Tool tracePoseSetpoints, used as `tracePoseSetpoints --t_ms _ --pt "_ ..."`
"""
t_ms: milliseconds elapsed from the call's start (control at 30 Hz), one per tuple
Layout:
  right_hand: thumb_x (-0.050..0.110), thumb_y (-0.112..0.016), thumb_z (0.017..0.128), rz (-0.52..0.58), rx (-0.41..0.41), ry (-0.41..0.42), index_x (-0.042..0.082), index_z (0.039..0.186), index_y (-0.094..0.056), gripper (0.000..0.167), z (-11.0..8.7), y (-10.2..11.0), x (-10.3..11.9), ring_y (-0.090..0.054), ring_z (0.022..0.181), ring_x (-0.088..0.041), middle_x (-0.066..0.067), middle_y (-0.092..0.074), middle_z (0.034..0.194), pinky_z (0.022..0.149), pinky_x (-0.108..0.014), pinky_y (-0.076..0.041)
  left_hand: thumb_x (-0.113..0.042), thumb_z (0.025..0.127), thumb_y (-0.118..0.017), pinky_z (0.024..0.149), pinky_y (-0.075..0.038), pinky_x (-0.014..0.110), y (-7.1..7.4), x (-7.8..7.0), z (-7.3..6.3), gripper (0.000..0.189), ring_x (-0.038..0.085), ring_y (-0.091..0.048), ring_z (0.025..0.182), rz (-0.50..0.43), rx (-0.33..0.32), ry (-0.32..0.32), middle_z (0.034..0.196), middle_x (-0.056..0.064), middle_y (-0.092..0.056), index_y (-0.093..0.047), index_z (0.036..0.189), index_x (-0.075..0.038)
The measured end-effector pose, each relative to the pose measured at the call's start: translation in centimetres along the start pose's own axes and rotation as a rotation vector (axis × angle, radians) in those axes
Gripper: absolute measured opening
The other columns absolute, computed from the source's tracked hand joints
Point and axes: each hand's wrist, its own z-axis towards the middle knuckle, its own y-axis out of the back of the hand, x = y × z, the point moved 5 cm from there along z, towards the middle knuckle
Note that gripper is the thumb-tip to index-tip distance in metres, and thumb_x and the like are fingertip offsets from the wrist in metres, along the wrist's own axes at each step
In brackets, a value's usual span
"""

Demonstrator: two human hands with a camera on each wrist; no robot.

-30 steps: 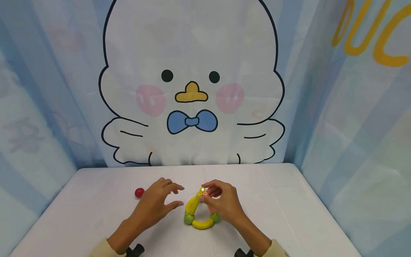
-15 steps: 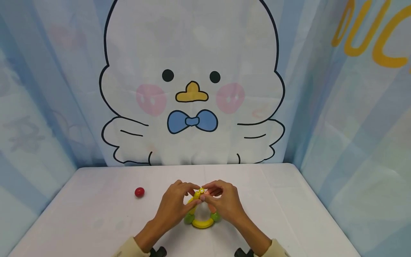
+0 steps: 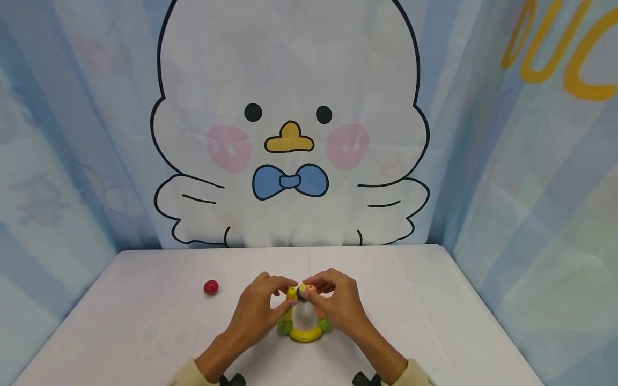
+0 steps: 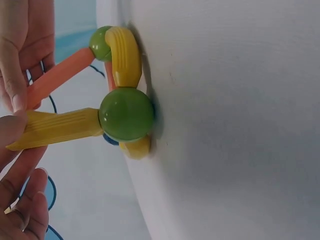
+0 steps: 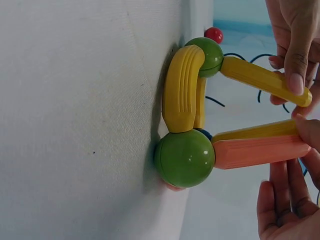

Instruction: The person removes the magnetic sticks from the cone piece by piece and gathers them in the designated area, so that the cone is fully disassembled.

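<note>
A magnetic-style toy frame of sticks and balls stands on the table, with a curved yellow stick (image 3: 306, 336) along its near side between two green balls (image 4: 126, 114) (image 5: 184, 158). My left hand (image 3: 256, 308) pinches the upper end of a yellow stick (image 5: 255, 80) rising from the left green ball. On the other side, my right hand (image 3: 340, 300) holds the tops of an orange stick (image 5: 260, 151) and a second yellow stick (image 5: 255, 131) together between thumb and fingers. A gap separates the left stick's tip from these two. Mostly hidden behind is a blue ball (image 5: 204, 133).
A red ball (image 3: 211, 288) lies on the white tabletop (image 3: 410, 321), left of the hands. Beyond the table's back edge hangs a curtain (image 3: 289, 214) printed with a cartoon duck.
My left hand has come rightward from beside the frame and taken hold of the left yellow stick. That stick's top has parted leftward from the others. My right hand keeps its place.
</note>
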Motion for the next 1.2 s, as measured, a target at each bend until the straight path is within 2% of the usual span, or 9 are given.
tracePoseSetpoints --t_ms 233,467,633,900,1200 --pt "0.02 -0.088 0.088 -0.033 -0.002 0.007 0.023 0.103 -0.082 0.017 0.0 0.1 -0.1 -0.068 0.084 -0.006 0.008 -0.071 0.093 0.085 -0.039 -0.062 -0.02 0.081 -0.094 0.074 -0.052 0.022 1.2 0.8 -0.6 0.035 0.01 -0.059 0.087 0.007 -0.008 0.031 0.095 -0.012 -0.074 -0.079 0.112 -0.024" --pt "0.02 -0.088 0.089 -0.033 0.003 0.003 0.025 0.103 -0.082 0.016 0.1 0.2 -0.1 -0.068 0.085 -0.007 0.01 -0.072 0.093 0.084 -0.039 -0.062 -0.019 0.078 -0.096 0.076 -0.052 0.021 2.5 2.2 -1.4 0.035 0.007 -0.058 0.087 0.046 0.016 0.073 0.094 -0.017 -0.073 -0.079 0.108 -0.026" --pt "0.019 -0.089 0.088 -0.032 -0.001 -0.015 0.027 0.102 -0.082 0.018 0.1 0.2 -0.1 -0.067 0.085 -0.007 0.012 -0.071 0.093 0.083 -0.038 -0.061 -0.019 0.077 -0.096 0.076 -0.053 0.021 3.3 3.0 -1.9 0.033 0.009 -0.057 0.087 0.076 0.039 0.106 0.091 -0.016 -0.07 -0.079 0.104 -0.026" --pt "0.019 -0.089 0.087 -0.026 -0.003 -0.016 0.028 0.101 -0.082 0.018 0.0 0.2 -0.1 -0.066 0.085 -0.007 0.013 -0.071 0.093 0.083 -0.035 -0.061 -0.019 0.079 -0.095 0.079 -0.058 0.025 4.1 4.4 -2.7 0.023 0.011 -0.057 0.087 0.118 0.115 0.163 0.087 -0.017 -0.065 -0.079 0.094 -0.025" --pt "0.02 -0.089 0.088 -0.031 -0.002 -0.017 0.028 0.101 -0.082 0.017 0.0 0.2 -0.1 -0.066 0.086 -0.007 0.013 -0.071 0.094 0.082 -0.031 -0.059 -0.024 0.078 -0.096 0.077 -0.054 0.024 3.7 6.0 -3.1 0.02 0.007 -0.049 0.082 0.199 0.234 0.194 0.08 -0.018 -0.059 -0.077 0.084 -0.03"
